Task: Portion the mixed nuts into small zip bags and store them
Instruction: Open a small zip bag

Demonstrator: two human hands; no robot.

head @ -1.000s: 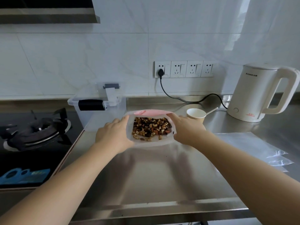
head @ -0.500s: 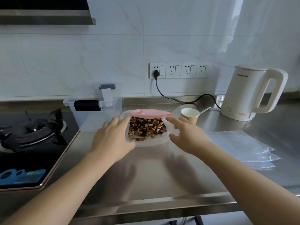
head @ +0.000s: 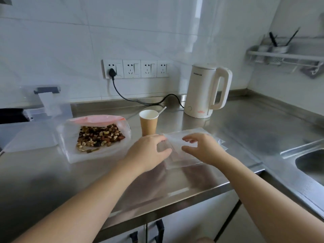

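Large zip bag of mixed nuts (head: 94, 139): flat on steel counter (head: 245, 127), pink zip strip at far edge, mouth lying open; nuts heaped in upper half. No hand on it.

Stack of small clear zip bags (head: 185, 148): at 3 o'clock from nut bag, flat on counter, near front edge. Top bag's left edge slightly raised, though blur prevents certainty.

Left hand (head: 149, 151): over left edge of stack, fingers curled, thumb and fingertips on or just above plastic. Grip versus mere touch: cannot tell.

Right hand (head: 203, 148): over middle of stack, fingers spread and bent, tips toward 9 o'clock, just above or touching top bag. Pinch not confirmed. Hands near each other, not touching, gap between fingertips over stack.

Paper cup (head: 149, 122): upright, at 12 o'clock from left hand, between nut bag and stack, white stick or spoon handle leaning out toward 2 o'clock.

White electric kettle (head: 205, 90): at 1 o'clock from cup, against back wall, handle facing 3 o'clock. Black cord (head: 140, 100) from kettle base to plug in leftmost of four wall sockets (head: 136, 68).

Clear plastic storage box (head: 35, 109): at 9 o'clock from nut bag, grey latch on lid, partly out of frame.

Sink (head: 310, 163): at 3 o'clock, far right edge. Wall rack (head: 284, 55) with utensil holders at 2 o'clock, upper right.
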